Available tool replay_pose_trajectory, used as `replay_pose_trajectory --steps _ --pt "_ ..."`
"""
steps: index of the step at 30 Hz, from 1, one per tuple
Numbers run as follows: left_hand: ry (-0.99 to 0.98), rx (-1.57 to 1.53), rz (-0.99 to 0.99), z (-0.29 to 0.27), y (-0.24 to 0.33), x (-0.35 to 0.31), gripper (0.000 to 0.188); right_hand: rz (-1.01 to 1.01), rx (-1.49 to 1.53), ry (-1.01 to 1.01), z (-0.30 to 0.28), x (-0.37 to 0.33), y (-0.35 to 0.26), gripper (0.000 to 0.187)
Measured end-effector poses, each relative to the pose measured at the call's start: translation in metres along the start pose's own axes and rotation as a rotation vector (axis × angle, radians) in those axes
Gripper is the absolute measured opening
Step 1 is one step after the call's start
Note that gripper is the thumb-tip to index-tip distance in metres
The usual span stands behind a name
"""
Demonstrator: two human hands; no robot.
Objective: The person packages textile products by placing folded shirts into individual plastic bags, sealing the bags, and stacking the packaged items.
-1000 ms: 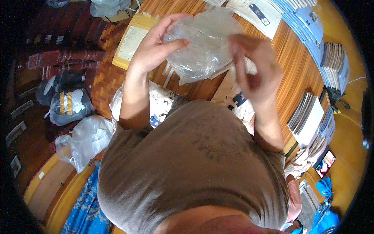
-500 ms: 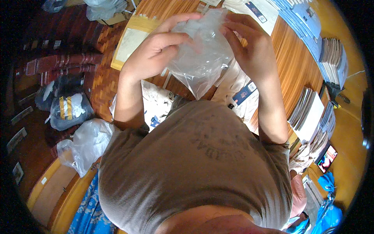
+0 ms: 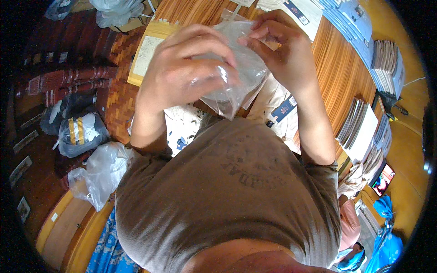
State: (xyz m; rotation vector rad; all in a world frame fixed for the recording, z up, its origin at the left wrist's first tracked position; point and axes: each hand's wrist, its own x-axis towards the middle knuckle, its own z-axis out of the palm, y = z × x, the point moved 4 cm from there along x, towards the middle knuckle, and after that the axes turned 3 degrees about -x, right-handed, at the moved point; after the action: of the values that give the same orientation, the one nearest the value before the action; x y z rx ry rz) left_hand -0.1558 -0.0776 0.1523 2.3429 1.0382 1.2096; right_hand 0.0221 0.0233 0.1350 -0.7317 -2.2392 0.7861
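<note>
A clear plastic bag (image 3: 243,59) hangs in front of my chest above the table, its pointed corner toward me. My left hand (image 3: 186,68) is at the bag's left side, fingers curved around it. Shiny plastic lies over part of the thumb and fingers, so whether they are inside the bag I cannot tell. At the upper right edge, my right hand (image 3: 284,50) pinches the film between thumb and fingers. Below the bag, on the table, lie cream folded garments (image 3: 261,107) with a dark blue tag (image 3: 283,111).
The striped wooden table (image 3: 339,63) carries a yellow envelope with a paper (image 3: 144,57) at left. Light blue packed garments (image 3: 353,22) and several stacks of folded goods (image 3: 355,125) line the right side. Filled plastic bags (image 3: 84,132) lie at left. A lit phone (image 3: 383,179) stands at lower right.
My left hand has moved right and toward me, and plastic now covers part of its fingers. My right hand has shifted slightly left with the bag's edge.
</note>
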Motion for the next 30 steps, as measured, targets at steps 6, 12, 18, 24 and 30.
replay_pose_trajectory --steps 6,12,18,24,30 --pt "-0.134 0.203 -0.166 -0.005 0.008 -0.011 0.018 0.104 0.19 -0.012 0.0 -0.006 0.014 0.014" --pt "-0.128 0.182 -0.234 -0.006 -0.005 -0.011 0.018 0.195 0.334 0.063 0.004 0.004 0.013 0.018" --pt "0.211 0.086 -0.314 -0.003 -0.022 0.009 0.055 0.152 0.133 -0.048 0.003 0.012 0.012 0.021" --pt "0.104 -0.03 -0.418 0.017 -0.042 -0.006 0.061 -0.181 -0.176 0.116 -0.023 0.028 -0.042 0.014" --pt "0.069 -0.068 -0.419 0.011 -0.045 -0.003 0.047 -0.391 -0.233 0.266 -0.033 0.034 -0.061 0.011"
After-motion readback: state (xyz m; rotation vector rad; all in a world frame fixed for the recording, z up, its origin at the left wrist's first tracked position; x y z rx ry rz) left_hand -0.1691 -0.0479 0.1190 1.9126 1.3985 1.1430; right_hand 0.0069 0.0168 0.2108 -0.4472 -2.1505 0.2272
